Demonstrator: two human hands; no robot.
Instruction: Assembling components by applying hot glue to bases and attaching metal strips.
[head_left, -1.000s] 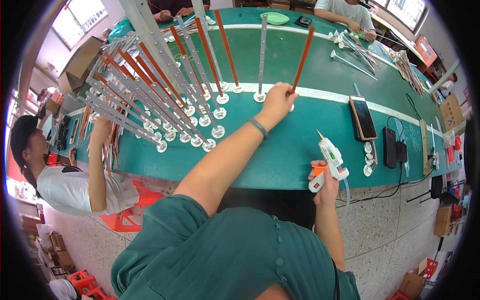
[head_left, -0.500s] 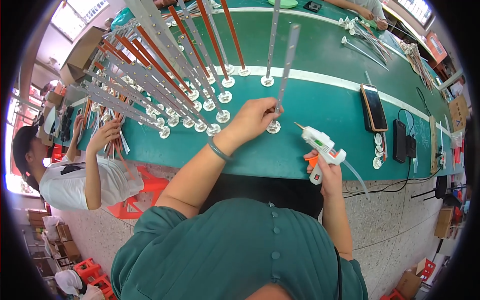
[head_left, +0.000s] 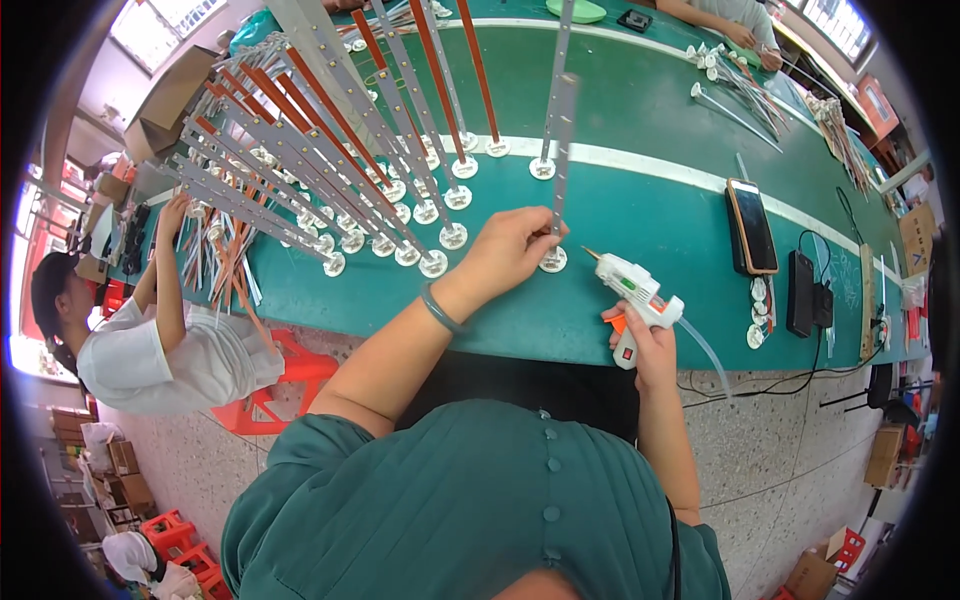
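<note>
Close to its lower end, my left hand [head_left: 512,248] pinches a thin grey LED strip [head_left: 564,150]. The strip stands nearly upright on a round white base [head_left: 552,262], which rests on the green table. My right hand [head_left: 650,350] is wrapped round the handle of a white hot glue gun [head_left: 632,285] with an orange trigger. The gun's nozzle points up and left toward the base, a short gap away from it. A clear glue stick [head_left: 706,348] trails from the gun's back end.
Left of my hand stand many strips on white bases [head_left: 433,264], grey and orange-brown. To the right lie a phone [head_left: 750,225], a black power bank-like box [head_left: 800,293] with cables, and stacked white bases [head_left: 756,315]. A co-worker [head_left: 165,330] sits at the left.
The held strip has straightened, its top swinging left. My glue gun has shifted slightly left. The co-worker's hand has moved left, away from the near strips.
</note>
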